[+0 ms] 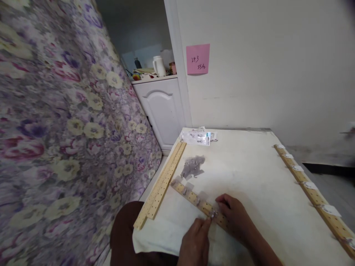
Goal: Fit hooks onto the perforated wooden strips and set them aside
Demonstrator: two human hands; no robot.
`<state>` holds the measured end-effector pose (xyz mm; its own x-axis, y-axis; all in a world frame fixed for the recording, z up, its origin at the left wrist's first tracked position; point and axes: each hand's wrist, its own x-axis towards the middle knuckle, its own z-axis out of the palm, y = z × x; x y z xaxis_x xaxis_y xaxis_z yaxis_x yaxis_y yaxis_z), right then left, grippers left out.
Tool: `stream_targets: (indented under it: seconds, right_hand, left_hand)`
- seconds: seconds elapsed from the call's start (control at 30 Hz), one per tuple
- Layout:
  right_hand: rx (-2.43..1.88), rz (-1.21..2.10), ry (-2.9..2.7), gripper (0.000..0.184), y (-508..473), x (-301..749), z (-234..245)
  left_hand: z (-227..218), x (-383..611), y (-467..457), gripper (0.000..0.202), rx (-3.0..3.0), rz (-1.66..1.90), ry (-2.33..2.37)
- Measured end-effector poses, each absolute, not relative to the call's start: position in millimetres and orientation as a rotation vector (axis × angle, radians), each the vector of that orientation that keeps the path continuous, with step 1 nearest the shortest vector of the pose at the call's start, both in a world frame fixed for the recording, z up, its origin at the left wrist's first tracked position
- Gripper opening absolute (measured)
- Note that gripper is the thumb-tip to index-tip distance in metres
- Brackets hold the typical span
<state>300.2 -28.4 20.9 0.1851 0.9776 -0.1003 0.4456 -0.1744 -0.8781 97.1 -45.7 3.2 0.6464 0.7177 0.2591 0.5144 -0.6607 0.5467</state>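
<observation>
A light wooden strip with rows of holes [191, 195] lies slantwise on the cloth-covered table. Metal hooks on clear plastic pieces sit along it, among them one hook [198, 201] near its middle. My left hand [194, 242] is closed, its fingertips on another hook [213, 213] at the strip's near part. Across the strip's near end lies my right hand [234, 214], fingers curled and thumb and forefinger close together; what they pinch, if anything, is too small to make out. A pile of loose hooks in clear plastic [192, 167] lies beyond the strip.
Two bare wooden strips [163, 181] lie along the table's left edge. On the right edge, another strip [313, 192] carries hooks with white cards. Packaging [195, 137] lies at the back of the table [249, 162]. A floral curtain [69, 129] hangs left.
</observation>
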Motion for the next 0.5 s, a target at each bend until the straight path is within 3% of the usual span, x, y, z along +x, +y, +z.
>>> stream_targets:
  seconds: [0.5]
  right_hand:
    - [-1.760, 0.881, -1.387, 0.021, -27.4, 302.3, 16.1]
  left_hand:
    - [-0.3, 97.3, -46.7, 0.058, 2.561, 0.576, 1.021]
